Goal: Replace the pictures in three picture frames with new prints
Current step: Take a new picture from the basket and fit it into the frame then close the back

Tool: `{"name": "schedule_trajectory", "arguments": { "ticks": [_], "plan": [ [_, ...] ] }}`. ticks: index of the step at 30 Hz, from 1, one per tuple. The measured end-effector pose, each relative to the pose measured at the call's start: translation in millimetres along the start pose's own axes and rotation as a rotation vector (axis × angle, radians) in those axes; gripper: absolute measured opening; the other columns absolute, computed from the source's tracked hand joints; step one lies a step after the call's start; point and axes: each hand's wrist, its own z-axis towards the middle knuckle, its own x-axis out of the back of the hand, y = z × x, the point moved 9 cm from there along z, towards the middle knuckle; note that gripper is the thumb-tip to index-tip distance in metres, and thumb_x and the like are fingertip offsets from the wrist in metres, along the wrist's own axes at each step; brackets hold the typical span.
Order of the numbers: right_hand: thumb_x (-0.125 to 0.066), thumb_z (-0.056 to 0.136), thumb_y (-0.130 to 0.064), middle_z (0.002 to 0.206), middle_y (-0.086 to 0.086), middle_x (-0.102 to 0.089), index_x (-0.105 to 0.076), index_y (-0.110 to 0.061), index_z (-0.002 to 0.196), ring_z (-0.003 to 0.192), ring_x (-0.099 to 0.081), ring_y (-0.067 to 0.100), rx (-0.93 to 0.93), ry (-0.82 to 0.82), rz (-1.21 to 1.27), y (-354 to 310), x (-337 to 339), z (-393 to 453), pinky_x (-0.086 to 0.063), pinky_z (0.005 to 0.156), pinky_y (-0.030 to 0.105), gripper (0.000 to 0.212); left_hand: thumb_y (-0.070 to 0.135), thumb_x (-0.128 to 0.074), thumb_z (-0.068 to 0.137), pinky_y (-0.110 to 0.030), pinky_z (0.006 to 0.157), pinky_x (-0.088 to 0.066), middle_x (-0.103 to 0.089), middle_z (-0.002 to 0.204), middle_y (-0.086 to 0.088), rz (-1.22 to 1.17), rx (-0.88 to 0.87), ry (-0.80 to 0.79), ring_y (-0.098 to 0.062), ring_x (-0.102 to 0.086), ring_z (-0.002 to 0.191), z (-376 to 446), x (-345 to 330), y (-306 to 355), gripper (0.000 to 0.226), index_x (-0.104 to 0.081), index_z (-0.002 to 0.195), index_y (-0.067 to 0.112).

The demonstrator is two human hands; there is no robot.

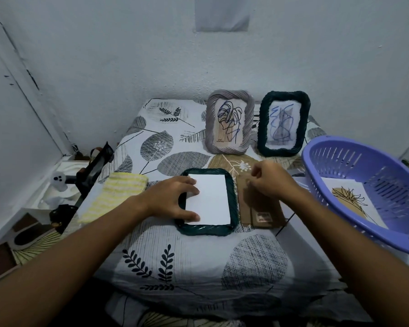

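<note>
A dark green woven frame (232, 201) lies face down in the middle of the table, with a white sheet (210, 199) resting blank side up in its opening. My left hand (172, 197) rests on the frame's left edge, fingers spread onto the sheet. To the right lies the brown cardboard backing (260, 208); my right hand (267, 178) hovers at its top edge with curled fingers pinching it. Two frames stand upright at the back: a grey twisted one (229, 121) and a dark green one (282, 123), each holding a line drawing.
A purple plastic basket (368, 185) at the right holds a print (351, 199) with a plant drawing. A yellow-striped cloth (113, 194) lies left of the flat frame. Dark gear (90, 171) and clutter sit off the table's left edge. Walls close in behind and left.
</note>
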Motion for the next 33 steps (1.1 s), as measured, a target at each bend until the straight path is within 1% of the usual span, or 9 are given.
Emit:
{"name": "schedule_trajectory", "arguments": {
  "ticks": [2,6,11,15,18,20,22,27,33],
  "plan": [
    [-0.065,0.088,-0.020,0.093,0.009,-0.065,-0.063,-0.009,0.095,0.083,-0.060,0.020,-0.052,-0.065,-0.065,8.5,-1.5,-0.7,-0.053,0.069,0.031,0.014,0.075,-0.064,0.062,-0.018,0.104,-0.024,-0.040,0.147,0.004,0.013,-0.002,-0.003,-0.008,-0.031,0.137,0.4,-0.1,0.2,0.085,-0.057,0.130,0.024],
    [-0.065,0.084,-0.038,0.096,0.005,-0.060,-0.055,-0.014,0.102,0.087,-0.059,0.021,-0.124,-0.175,-0.177,12.5,-10.0,-10.6,-0.053,0.076,0.035,0.032,0.074,-0.061,0.062,-0.020,0.105,-0.025,-0.041,0.147,0.004,0.019,-0.002,-0.005,-0.008,-0.032,0.137,0.9,-0.3,0.7,0.084,-0.057,0.130,0.024],
    [-0.070,0.080,-0.049,0.086,0.000,-0.054,-0.054,-0.015,0.099,0.080,-0.055,0.019,-0.122,-0.168,-0.269,5.0,-11.8,-21.7,-0.044,0.068,0.030,0.042,0.065,-0.071,0.068,-0.021,0.107,-0.025,-0.039,0.148,0.004,0.040,-0.002,-0.006,-0.009,-0.031,0.137,1.2,0.6,2.2,0.076,-0.056,0.131,0.024],
    [-0.075,0.076,-0.045,0.092,0.002,-0.055,-0.050,-0.015,0.106,0.082,-0.056,0.020,-0.165,-0.175,-0.190,8.2,-12.3,-20.6,-0.049,0.069,0.032,0.049,0.066,-0.071,0.068,-0.022,0.107,-0.025,-0.040,0.148,0.003,0.046,-0.002,-0.008,-0.009,-0.031,0.137,1.4,1.4,2.5,0.077,-0.056,0.131,0.023],
    [-0.078,0.070,-0.045,0.098,0.004,-0.057,-0.049,-0.019,0.109,0.086,-0.058,0.022,-0.200,-0.196,-0.096,15.5,-15.5,-17.8,-0.053,0.075,0.035,0.056,0.076,-0.062,0.062,-0.022,0.108,-0.026,-0.040,0.148,0.003,0.039,-0.001,-0.021,-0.009,-0.031,0.138,0.9,0.9,3.5,0.087,-0.056,0.130,0.023],
    [-0.076,0.072,-0.043,0.100,0.004,-0.056,-0.049,-0.020,0.111,0.089,-0.057,0.023,-0.196,-0.193,-0.052,17.3,-15.9,-16.0,-0.052,0.076,0.034,0.053,0.078,-0.059,0.060,-0.022,0.108,-0.025,-0.041,0.148,0.003,0.034,-0.003,-0.021,-0.009,-0.031,0.138,1.0,1.3,4.3,0.089,-0.056,0.130,0.023],
    [-0.070,0.077,-0.041,0.100,0.004,-0.056,-0.053,-0.019,0.113,0.090,-0.057,0.023,-0.170,-0.148,-0.040,16.9,-12.4,-13.6,-0.052,0.079,0.035,0.045,0.070,-0.067,0.065,-0.022,0.108,-0.025,-0.040,0.148,0.002,0.037,-0.008,-0.015,-0.010,-0.031,0.138,1.5,2.0,5.1,0.081,-0.056,0.130,0.022],
    [-0.062,0.084,-0.035,0.092,0.004,-0.065,-0.064,-0.013,0.102,0.083,-0.061,0.021,-0.120,-0.008,0.020,13.9,2.3,-9.7,-0.054,0.076,0.036,0.028,0.062,-0.072,0.070,-0.020,0.106,-0.026,-0.041,0.147,0.001,0.055,-0.019,-0.016,-0.011,-0.033,0.137,1.5,3.0,8.3,0.075,-0.056,0.130,0.020],
    [-0.060,0.085,-0.034,0.089,0.007,-0.067,-0.067,-0.009,0.098,0.080,-0.061,0.020,-0.047,0.016,0.062,-9.7,17.1,-6.9,-0.053,0.075,0.036,0.029,0.060,-0.071,0.072,-0.020,0.105,-0.027,-0.041,0.147,0.000,0.070,-0.024,-0.009,-0.011,-0.033,0.136,0.9,5.0,10.0,0.073,-0.056,0.130,0.019]
  ]
}}
